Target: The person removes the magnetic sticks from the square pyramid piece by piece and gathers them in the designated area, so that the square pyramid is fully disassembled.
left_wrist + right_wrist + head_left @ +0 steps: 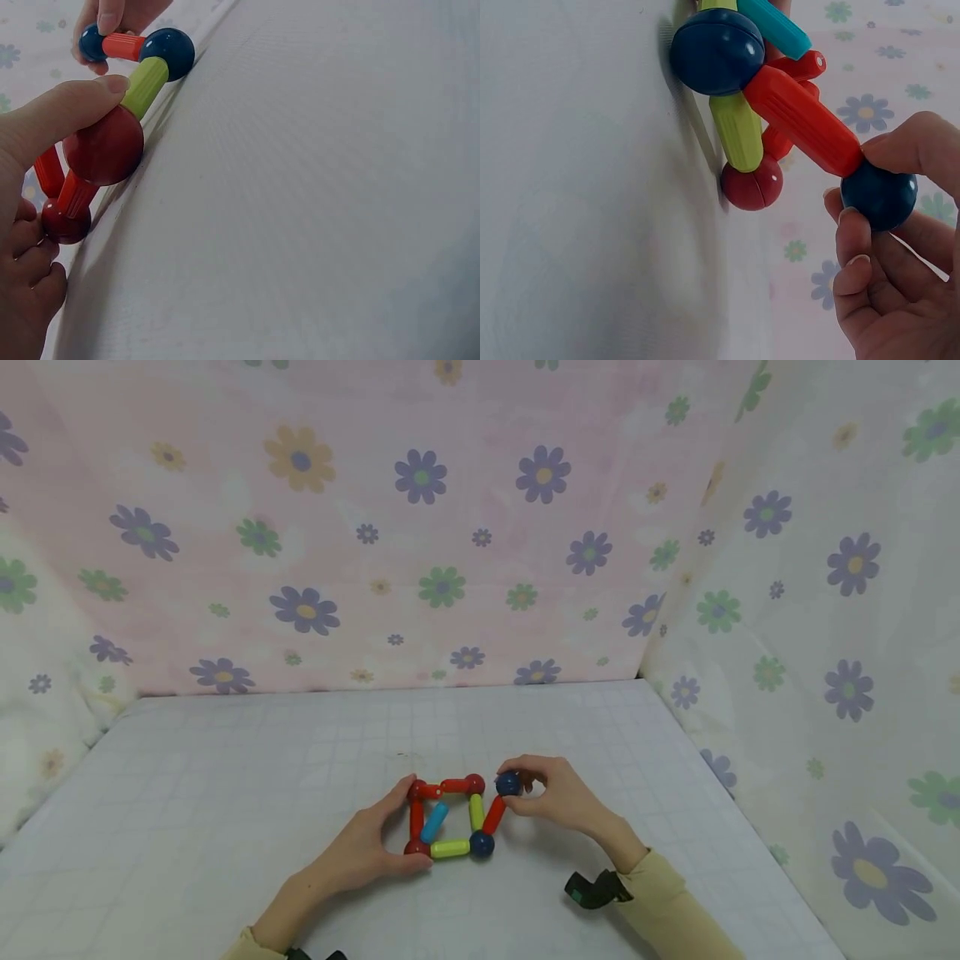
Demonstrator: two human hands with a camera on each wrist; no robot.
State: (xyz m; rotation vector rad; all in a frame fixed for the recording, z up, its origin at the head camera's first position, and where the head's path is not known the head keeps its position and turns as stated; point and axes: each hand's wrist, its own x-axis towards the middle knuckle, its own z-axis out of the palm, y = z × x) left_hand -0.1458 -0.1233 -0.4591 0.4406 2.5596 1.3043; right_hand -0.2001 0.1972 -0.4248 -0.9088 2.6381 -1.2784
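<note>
Three red balls (474,785), two blue balls (482,843), four red rods (493,815), two green rods (450,849) and one light-blue rod (434,821) sit together mid-desk (262,777). The left hand (367,843) pinches the two left red balls, near and far, between thumb and fingers. The right hand (558,789) pinches the far right blue ball, one red rod joining it to the near blue ball.

Flowered sheets (480,435) are hanging at the back and both sides of a white table (225,768), forming a draped booth (795,618) and hiding what room is surrounding it.
</note>
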